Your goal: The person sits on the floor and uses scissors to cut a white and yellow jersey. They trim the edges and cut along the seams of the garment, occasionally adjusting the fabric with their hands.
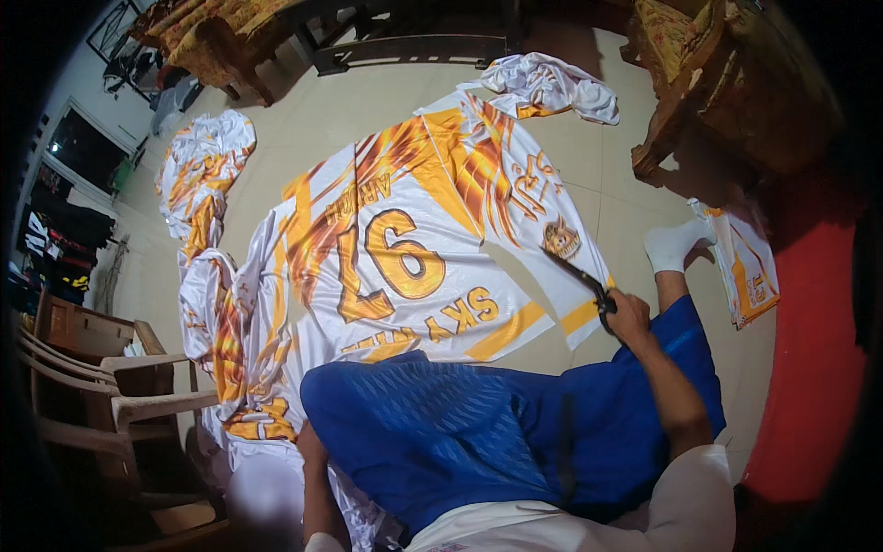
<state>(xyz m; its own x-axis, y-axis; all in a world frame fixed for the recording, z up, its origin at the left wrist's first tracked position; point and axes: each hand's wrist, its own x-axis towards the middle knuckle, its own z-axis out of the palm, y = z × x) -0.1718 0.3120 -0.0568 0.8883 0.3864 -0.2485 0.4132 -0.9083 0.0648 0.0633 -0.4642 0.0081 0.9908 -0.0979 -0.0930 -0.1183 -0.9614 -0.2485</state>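
Note:
Printed jersey fabric point(317, 235), white with orange and yellow flame patterns, lies spread on the floor before my bent legs. A slanting gap parts its wide middle section from a narrower fabric piece point(566, 290) on the right. Over that narrower piece, dark scissors point(581, 273) point away to the upper left, their handles in my closed right hand point(628, 317). My left hand point(311, 442) is low beside my left knee, close to bunched fabric point(262, 425). Its fingers are mostly hidden, so I cannot see whether it grips the cloth.
Heaps of similar fabric lie at the left point(207, 161) and far side point(552, 85). A folded stack of printed pieces point(743, 267) is beyond my socked foot point(679, 247). A plastic chair point(152, 405) stands at left, a carved wooden seat point(708, 101) at far right.

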